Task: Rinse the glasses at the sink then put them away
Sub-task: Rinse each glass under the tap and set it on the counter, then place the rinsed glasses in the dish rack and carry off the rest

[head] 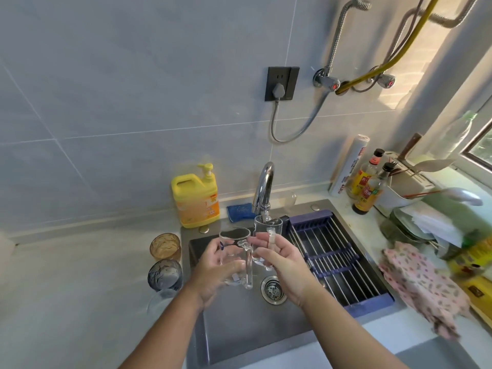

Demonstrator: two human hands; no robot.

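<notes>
Over the sink, our left hand grips 1 clear mug; our right hand holds 1 glass under the faucet, by the sink's back edge.

Lettering on the surface, none fully legible:
- white roll: red print along its side, larger red characters near the lower end, blurred
- yellow pump bottle: orange label, pale characters, unreadable
- two sauce bottles: yellow and red labels, characters too small to read
</notes>
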